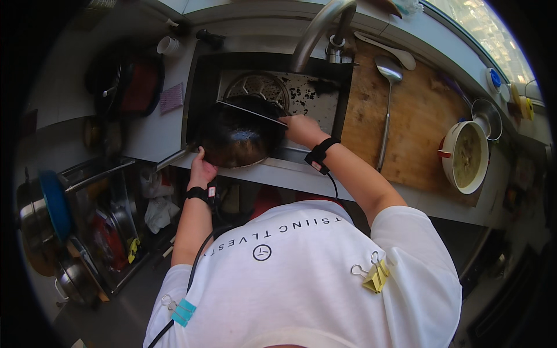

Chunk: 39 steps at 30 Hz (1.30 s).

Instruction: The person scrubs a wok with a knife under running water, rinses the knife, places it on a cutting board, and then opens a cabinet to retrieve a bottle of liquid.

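A dark, blackened wok [246,145] rests over the near left part of the sink [325,110], its surface worn brown and shiny toward me. Its metal handle [172,158] points left past the counter edge. My left hand [202,171] is closed on the wok's near left rim beside the handle, thumb on top. In my right hand [303,130] is a thin straight metal blade [249,112], seen edge-on and lying across the wok; its exact kind I cannot make out. Black flakes [301,95] and a round perforated metal rack [255,84] lie behind the wok.
A curved faucet [316,35] arches over the sink. On the right, a wooden cutting board [365,87] carries a long metal ladle [387,87] and a pale spoon [389,49]. A white pot [464,156] stands beyond. Left are a pink sponge [171,98] and pot rack [96,180].
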Each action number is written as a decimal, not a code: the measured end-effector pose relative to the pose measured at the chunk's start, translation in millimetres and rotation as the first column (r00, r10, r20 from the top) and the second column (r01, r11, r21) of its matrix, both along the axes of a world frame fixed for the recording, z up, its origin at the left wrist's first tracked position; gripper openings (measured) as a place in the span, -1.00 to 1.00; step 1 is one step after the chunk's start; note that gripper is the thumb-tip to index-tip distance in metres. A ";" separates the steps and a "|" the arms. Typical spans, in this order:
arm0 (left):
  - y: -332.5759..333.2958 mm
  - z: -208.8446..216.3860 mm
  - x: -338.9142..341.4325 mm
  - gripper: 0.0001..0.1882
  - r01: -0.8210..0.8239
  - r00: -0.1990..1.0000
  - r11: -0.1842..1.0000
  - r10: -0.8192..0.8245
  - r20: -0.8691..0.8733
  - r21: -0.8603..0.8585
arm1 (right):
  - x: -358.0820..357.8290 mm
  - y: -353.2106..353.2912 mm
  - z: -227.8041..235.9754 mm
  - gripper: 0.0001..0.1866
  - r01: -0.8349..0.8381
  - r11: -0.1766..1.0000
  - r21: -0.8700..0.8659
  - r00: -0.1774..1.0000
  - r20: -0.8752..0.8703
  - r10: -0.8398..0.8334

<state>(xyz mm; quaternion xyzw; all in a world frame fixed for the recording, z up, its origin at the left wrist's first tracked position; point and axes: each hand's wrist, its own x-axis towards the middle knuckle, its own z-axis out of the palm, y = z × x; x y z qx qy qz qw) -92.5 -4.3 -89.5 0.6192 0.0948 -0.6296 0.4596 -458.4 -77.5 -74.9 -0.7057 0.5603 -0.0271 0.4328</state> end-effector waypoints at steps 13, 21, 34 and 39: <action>1.7 -8.8 0.6 -0.61 0.002 0.993 0.994 -0.015 -0.116 -0.112 | -1.1 -22.5 26.0 -0.78 -0.258 0.950 -0.174 0.928 -0.317 0.194; 3.9 -8.1 3.2 -0.62 0.025 0.991 0.998 -0.032 -0.127 -0.058 | 26.0 0.5 49.6 -0.71 -0.380 0.892 -0.244 0.924 -0.138 0.356; 8.6 -6.3 8.1 -0.65 0.099 0.972 0.993 -0.111 -0.205 -0.067 | 70.5 -40.7 79.9 -0.62 -0.388 0.914 -0.124 0.849 -0.434 0.301; 11.5 -9.2 11.1 -0.61 0.100 0.952 0.988 -0.130 -0.277 -0.120 | 75.4 -31.7 71.9 -0.60 -0.524 0.848 -0.079 0.826 -0.290 0.484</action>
